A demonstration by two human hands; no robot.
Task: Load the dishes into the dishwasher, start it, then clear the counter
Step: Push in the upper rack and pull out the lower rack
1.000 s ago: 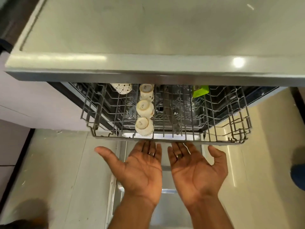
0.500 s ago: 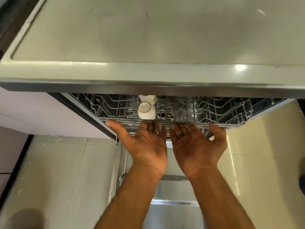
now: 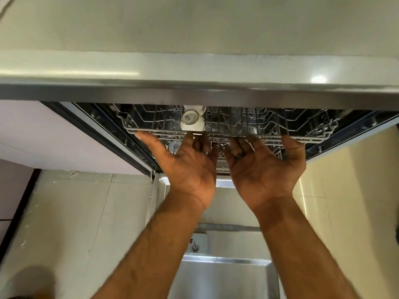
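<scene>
Both the left hand (image 3: 190,167) and right hand (image 3: 264,169) are pressing flat, straight-fingered, gripping nothing, against the upper rack (image 3: 237,134) front rail, its long axis running crosswise directly ahead of the fingertips

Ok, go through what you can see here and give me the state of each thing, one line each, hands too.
Dishwasher door: open, folded down flat.
Upper rack: partly out, its back part hidden under the counter.
Cup: upside down in the rack, near its front rail.
Left hand: open, palm up, fingertips at the rack's front rail.
Right hand: open, palm up, fingertips at the same rail.
Counter: its front edge overhangs the rack.
</scene>
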